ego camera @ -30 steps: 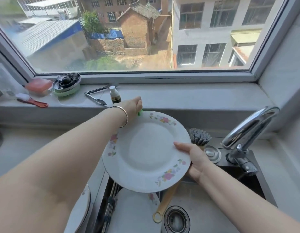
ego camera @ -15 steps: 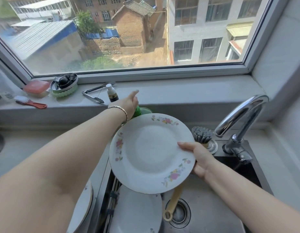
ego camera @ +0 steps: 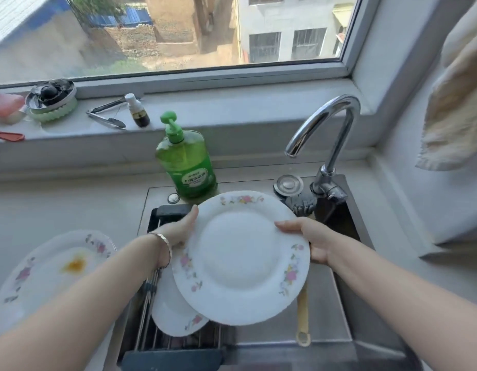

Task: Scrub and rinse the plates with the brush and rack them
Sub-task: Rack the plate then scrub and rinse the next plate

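Observation:
I hold a white floral-rimmed plate over the sink, face up and tilted. My left hand grips its left rim and my right hand grips its right rim. A dish brush with dark bristles and a wooden handle lies in the sink, partly hidden under the plate. A second plate rests on the roll-up rack over the sink's left side. A dirty plate with an orange stain sits on the counter at left.
A green dish-soap pump bottle stands behind the sink. The chrome faucet arches at the back right. On the window sill lie tongs, a small bottle and a strainer. A towel hangs at right.
My left hand has left the soap bottle and now grips the plate's left rim. The view has tilted downward, showing the soap bottle, rack and dirty plate.

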Motion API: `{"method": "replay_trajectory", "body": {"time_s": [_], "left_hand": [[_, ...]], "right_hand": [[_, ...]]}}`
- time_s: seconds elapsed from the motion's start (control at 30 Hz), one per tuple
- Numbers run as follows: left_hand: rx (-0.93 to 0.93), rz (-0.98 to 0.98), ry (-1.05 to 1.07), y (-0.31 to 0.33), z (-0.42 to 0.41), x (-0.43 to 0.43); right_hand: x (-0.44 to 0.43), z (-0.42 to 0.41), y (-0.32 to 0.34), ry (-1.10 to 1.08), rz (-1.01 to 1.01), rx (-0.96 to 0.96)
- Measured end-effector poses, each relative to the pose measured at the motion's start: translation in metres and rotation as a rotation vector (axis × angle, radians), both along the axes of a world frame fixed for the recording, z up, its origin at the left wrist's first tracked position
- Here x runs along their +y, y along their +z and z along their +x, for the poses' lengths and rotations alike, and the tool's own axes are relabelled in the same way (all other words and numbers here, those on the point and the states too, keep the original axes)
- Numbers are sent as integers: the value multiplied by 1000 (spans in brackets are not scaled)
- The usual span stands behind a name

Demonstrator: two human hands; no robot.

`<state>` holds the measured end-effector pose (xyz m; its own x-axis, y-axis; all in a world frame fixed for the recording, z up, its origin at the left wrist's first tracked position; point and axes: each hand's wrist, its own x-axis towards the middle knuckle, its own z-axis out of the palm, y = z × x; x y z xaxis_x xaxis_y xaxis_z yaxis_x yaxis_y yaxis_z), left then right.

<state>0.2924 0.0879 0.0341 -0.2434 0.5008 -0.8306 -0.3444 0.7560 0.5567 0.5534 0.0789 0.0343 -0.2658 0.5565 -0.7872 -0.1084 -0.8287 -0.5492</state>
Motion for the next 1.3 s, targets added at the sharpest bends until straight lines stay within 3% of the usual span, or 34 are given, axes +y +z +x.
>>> {"method": "replay_trajectory", "body": {"time_s": [0.07, 0.13, 0.23, 0.33, 0.4, 0.47, 0.53, 0.7, 0.87, 0.97, 1.03, 1.13, 1.23, 1.3], "left_hand": [[191, -97, -258, -12, 13, -20], [338, -101, -388, -24, 26, -36], [336, -73, -328, -30, 42, -55], [335, -54, -183, -32, 61, -68], [325, -15, -127, -27, 73, -69], [415, 53, -183, -23, 82, -67], [516, 105, -253, -20, 84, -67], [539, 176, -288, -7, 88, -72], [520, 205, -284, -5, 94, -72], [529, 215, -274, -2, 96, -77], [534, 228, -290, 1, 99, -79], [571, 268, -354, 3, 100, -80], [581, 319, -405, 7, 100, -82], [604, 361, -450, 8, 102, -83]], "right_hand": [[-8, 12, -4, 41, 57, -170], [-14, 23, -10, 67, 221, -473], [-25, 33, -11, 261, 454, -959], [-41, 26, -18, 479, 654, -1181], [-61, 8, -27, 487, 928, -1282], [-87, -14, -25, 455, 1177, -1143], [-97, -22, -17, 576, 1302, -1052], [-45, 15, 3, 345, 893, -1105], [-74, -17, 15, 490, 1124, -826], [-40, 10, 16, 315, 892, -1021], [-42, 5, 14, 301, 934, -1030], [-67, -17, 19, 423, 1138, -816], [-37, 4, 24, 183, 991, -921], [-30, 5, 24, 135, 976, -980]]}}
